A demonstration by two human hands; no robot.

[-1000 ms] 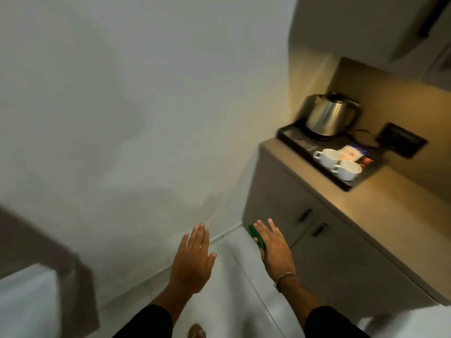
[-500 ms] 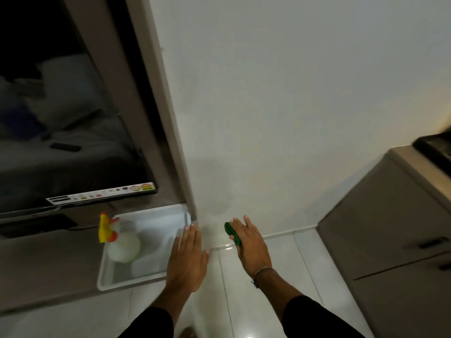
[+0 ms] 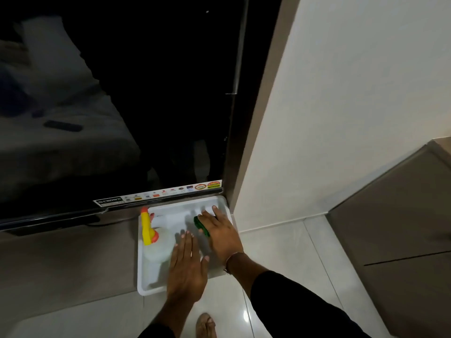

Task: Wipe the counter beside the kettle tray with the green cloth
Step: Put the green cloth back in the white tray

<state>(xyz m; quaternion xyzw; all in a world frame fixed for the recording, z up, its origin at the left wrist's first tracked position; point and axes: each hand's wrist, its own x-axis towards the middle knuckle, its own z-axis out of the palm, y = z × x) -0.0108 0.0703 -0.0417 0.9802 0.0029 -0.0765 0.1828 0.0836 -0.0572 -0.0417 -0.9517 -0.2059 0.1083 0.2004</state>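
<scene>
Looking down at one white tray [image 3: 144, 284] sitting on a low ledge under one dark screen [image 3: 109, 106]. Inside the tray: one spray bottle [image 3: 152, 242] lying at its left side, one green cloth [image 3: 201, 226] clamped under the right hand [image 3: 220, 231] near its far right corner. Left hand [image 3: 186, 269] hovering flat over the tray's near edge, fingers apart, holding nothing. One sandalled foot [image 3: 206, 325] showing on the floor before the tray.

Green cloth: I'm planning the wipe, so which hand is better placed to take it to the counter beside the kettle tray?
The right hand. It holds the green cloth over the white tray, and the cabinet is on its side. The left hand is flat, open and empty.
</scene>
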